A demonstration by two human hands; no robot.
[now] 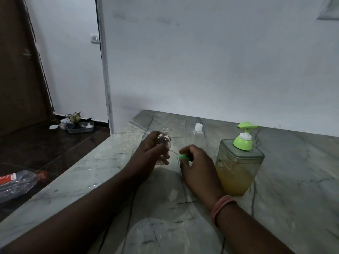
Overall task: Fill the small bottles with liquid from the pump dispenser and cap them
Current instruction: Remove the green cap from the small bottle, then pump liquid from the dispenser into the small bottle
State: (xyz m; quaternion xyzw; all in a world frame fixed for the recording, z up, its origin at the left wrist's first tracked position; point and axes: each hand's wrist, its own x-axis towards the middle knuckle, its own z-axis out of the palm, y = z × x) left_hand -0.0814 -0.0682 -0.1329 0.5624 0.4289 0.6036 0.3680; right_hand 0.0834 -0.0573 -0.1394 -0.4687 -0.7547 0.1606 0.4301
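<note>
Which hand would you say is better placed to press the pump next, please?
Probably the right hand: it sits beside the pump dispenser, though it pinches a green cap. The left hand grips the uncapped bottle.

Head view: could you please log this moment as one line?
left hand: holds uncapped bottle | right hand: pinches green cap | pump dispenser: untouched
</note>
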